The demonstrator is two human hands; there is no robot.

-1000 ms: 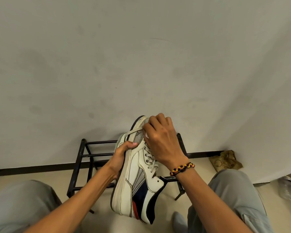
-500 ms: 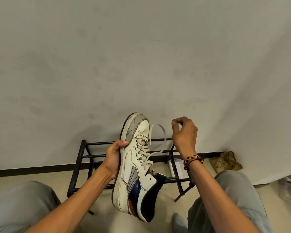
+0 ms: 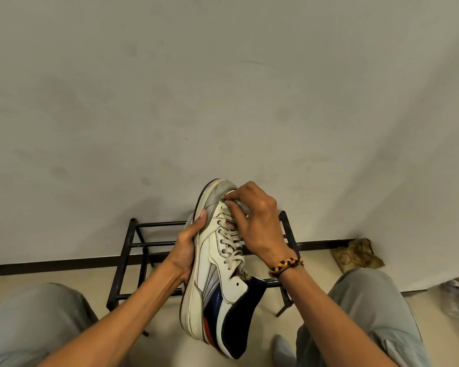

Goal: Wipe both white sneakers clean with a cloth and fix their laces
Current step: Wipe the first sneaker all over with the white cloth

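A white sneaker (image 3: 212,276) with navy, grey and red side panels is held up between my knees, toe pointing away from me. My left hand (image 3: 187,247) grips its sole and left side, thumb on the toe area. My right hand (image 3: 255,221) lies over the front of the lacing and pinches the white lace (image 3: 229,243) near the lowest eyelets by the toe. The lace runs criss-cross down the tongue. No second sneaker and no cloth can be seen.
A black metal shoe rack (image 3: 135,250) stands against the pale wall behind the sneaker. A crumpled brown bag (image 3: 357,254) lies on the floor at the right by the wall. My grey-trousered knees (image 3: 32,321) flank the sneaker.
My right hand, which had pulled a loop of lace out to the right, has come back onto the toe end of the lacing. The sneaker stays in my left hand.
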